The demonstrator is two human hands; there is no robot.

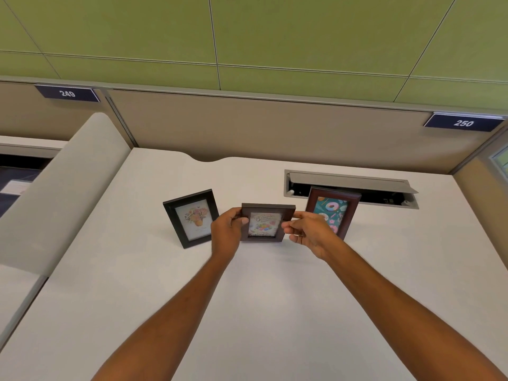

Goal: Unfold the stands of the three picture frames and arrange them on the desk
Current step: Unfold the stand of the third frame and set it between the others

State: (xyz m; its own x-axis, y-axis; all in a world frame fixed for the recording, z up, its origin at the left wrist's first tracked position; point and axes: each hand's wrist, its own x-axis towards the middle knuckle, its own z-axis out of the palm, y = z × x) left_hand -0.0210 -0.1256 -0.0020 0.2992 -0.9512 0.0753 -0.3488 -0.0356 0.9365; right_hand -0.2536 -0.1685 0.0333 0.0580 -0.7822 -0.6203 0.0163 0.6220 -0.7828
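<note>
White desk (275, 312), beige partition behind, green wall panels above. Three picture frames in a row, all face toward the camera.

Middle: small dark-brown wooden frame (266, 222) with a pastel lettered print, held between both hands. Left hand (228, 232) grips its left edge, thumb on the front, fingers wrapped behind. Right hand (309, 232) pinches the right edge, index finger along the upper corner, other fingers curled at the side. Cannot tell whether its bottom edge touches the desk.

Left: black rectangular frame (191, 218) with a flower-pot print, standing on the desk, leaning back and turned slightly. Just beside the left hand.

Right: reddish-brown wooden frame (334, 211) with a teal doughnut print, standing upright; the right hand covers its lower left part. Behind it, the open grey metal cable tray (351, 185) set into the desk.

Navy number plates "249" (67, 93) and "250" (464, 123) on the partition rail.
</note>
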